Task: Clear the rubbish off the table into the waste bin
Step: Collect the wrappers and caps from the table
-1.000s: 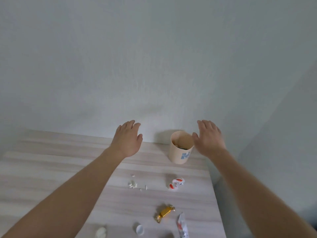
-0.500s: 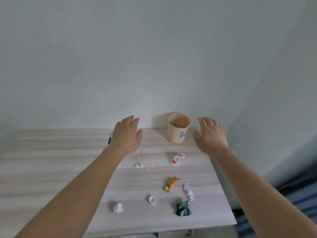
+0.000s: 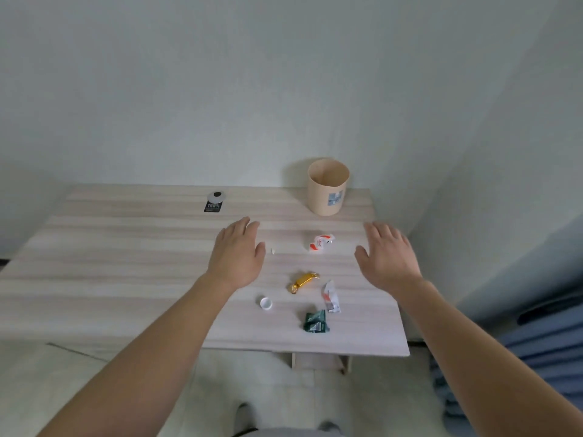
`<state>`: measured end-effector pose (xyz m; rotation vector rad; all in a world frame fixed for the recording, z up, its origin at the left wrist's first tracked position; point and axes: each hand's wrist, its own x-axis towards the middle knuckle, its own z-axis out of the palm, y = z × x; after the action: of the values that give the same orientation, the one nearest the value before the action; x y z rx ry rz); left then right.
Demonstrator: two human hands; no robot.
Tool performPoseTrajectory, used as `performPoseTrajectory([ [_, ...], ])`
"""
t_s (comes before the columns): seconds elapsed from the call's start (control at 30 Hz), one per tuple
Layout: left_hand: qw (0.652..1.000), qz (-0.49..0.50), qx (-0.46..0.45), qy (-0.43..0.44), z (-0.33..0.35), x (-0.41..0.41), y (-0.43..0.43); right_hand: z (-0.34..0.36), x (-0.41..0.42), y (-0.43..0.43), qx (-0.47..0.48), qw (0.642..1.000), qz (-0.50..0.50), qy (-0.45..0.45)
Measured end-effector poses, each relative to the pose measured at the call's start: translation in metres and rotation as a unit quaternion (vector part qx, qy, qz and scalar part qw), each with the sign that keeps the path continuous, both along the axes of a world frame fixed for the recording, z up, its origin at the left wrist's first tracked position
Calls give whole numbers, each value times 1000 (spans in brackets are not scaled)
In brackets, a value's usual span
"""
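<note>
A small beige waste bin stands upright at the table's far right, against the wall. Rubbish lies on the pale wooden table: a white and orange wrapper, a gold candy wrapper, a white and red torn packet, a crumpled green wrapper, a white bottle cap and a tiny white scrap. My left hand hovers open, palm down, left of the wrappers. Held flat and empty, my right hand hovers to their right.
A small black and silver packet lies at the far middle of the table. The table's right edge meets the wall corner. Blue fabric sits lower right beyond the table. The pale floor shows below the front edge.
The view has tilted down and back, so the whole table front shows. Both hands have come nearer, away from the bin, and now hover either side of the wrappers.
</note>
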<state>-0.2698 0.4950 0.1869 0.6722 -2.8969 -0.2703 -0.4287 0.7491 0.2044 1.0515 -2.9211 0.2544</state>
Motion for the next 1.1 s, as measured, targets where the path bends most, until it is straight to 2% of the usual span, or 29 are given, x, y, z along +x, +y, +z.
performPoseTrajectory([
  [0.23,999,27,30,-30,-41,34,39,-46,23,13,38,996,55,-56],
  [0.43,996,25,52,-71,-76,54,38,-82,44,0,59,991,60,-106],
  [0.8,988,-82,79,-108,-141,43,1,-154,95,-33,113,977,7,-182],
  [1.1,973,-157,87,-142,-187,28,-7,-189,114,-49,107,970,-40,-213],
])
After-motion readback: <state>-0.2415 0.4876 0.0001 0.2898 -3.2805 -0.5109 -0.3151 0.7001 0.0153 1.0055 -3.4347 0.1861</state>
